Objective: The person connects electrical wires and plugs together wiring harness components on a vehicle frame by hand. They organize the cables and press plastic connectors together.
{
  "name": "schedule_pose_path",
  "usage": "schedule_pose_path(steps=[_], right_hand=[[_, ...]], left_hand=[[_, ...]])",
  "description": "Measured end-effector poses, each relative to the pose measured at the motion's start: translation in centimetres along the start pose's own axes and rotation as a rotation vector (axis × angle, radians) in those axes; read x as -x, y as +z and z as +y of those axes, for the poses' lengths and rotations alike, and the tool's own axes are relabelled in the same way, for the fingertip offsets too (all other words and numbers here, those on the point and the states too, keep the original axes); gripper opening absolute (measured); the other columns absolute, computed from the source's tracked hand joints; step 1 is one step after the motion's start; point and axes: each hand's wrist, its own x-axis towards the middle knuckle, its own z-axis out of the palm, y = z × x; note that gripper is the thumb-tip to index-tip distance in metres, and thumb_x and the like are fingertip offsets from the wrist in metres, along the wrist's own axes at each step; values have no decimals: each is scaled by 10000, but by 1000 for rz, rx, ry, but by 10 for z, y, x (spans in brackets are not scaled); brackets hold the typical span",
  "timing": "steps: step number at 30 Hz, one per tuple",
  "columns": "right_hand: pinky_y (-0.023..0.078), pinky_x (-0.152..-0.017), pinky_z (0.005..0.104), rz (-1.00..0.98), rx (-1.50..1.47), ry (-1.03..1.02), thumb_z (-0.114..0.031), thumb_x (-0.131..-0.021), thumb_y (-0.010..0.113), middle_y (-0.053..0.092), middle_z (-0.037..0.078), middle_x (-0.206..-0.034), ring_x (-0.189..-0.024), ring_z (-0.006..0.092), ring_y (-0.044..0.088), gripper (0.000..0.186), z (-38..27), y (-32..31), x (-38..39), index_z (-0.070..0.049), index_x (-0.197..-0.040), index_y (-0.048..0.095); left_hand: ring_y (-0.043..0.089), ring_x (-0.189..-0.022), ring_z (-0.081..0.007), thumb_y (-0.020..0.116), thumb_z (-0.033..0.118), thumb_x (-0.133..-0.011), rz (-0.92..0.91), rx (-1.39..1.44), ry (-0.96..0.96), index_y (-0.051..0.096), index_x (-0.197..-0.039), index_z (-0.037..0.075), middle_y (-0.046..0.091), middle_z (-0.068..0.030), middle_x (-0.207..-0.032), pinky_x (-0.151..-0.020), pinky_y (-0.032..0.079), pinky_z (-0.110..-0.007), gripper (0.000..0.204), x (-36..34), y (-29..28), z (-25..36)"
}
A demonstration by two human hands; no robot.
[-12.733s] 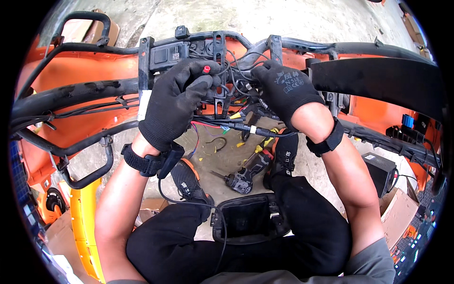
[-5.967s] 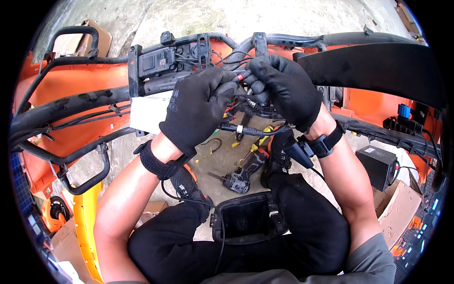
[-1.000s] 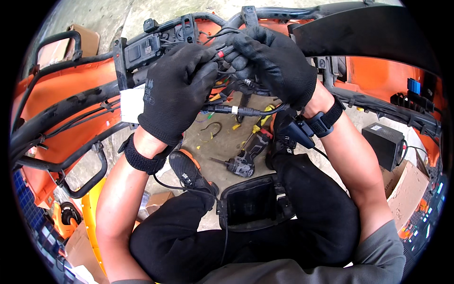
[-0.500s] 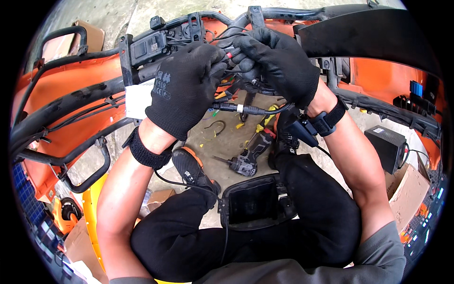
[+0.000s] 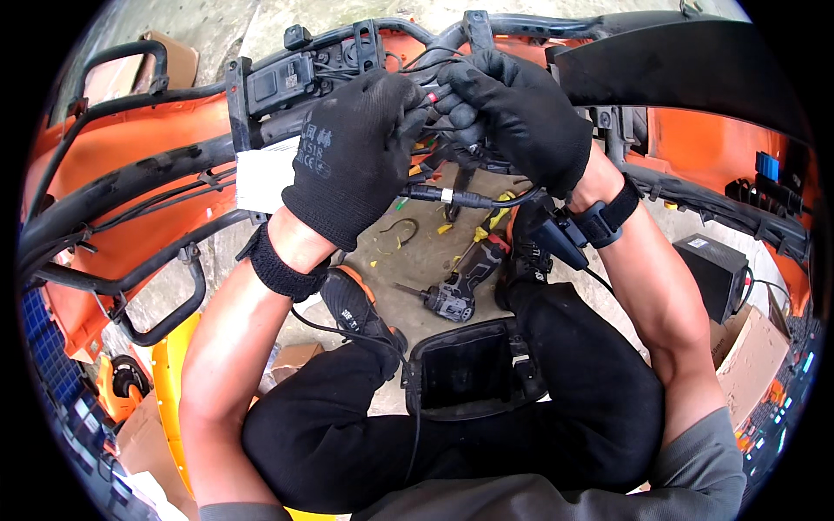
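Note:
Both my hands wear black gloves and meet at the far middle, over the frame of an orange machine. My left hand (image 5: 352, 165) is closed, its fingertips pinching a thin wire with a small red piece (image 5: 431, 99) on it. Closed in a pinch too, my right hand (image 5: 532, 126) grips the wire from the other side of the red piece. The wire's ends are hidden by the gloves. Just below the hands runs a black cable connector (image 5: 469, 199) with a white band. Orange and dark wire ends (image 5: 420, 169) hang between the gloves.
A grey cordless drill (image 5: 452, 295) lies on the concrete floor between my feet, beside a yellow-handled screwdriver (image 5: 479, 234). Nearer me sits an open black case (image 5: 469, 369). Black frame tubes (image 5: 130, 187) cross the left side. A black box (image 5: 712, 273) and a cardboard box (image 5: 751, 356) stand right.
My left hand has shifted slightly right, toward my right hand. The whole view has moved a little; both hands keep their pinch near the red piece.

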Motion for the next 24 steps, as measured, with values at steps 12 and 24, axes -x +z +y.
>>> schedule_pose_path(steps=[12, 24], right_hand=[[551, -552, 219, -54, -90, 21, -249, -1041, 597, 707, 48, -785, -619, 79, 657, 248, 0, 3, -2, -17, -996, 672], [580, -622, 235, -108, -109, 0, -216, -1051, 568, 711, 45, -802, -682, 81, 679, 237, 1, 4, -4, -2, -1034, 669]], left_hand=[[637, -779, -380, 708, 82, -867, 64, 13, 19, 610, -1008, 23, 616, -177, -855, -671, 510, -448, 182, 3, 4, -5], [640, -786, -386, 711, 57, -832, 37, 33, -7, 618, -1028, 35, 631, -179, -881, -688, 515, -443, 218, 2, 3, -8]])
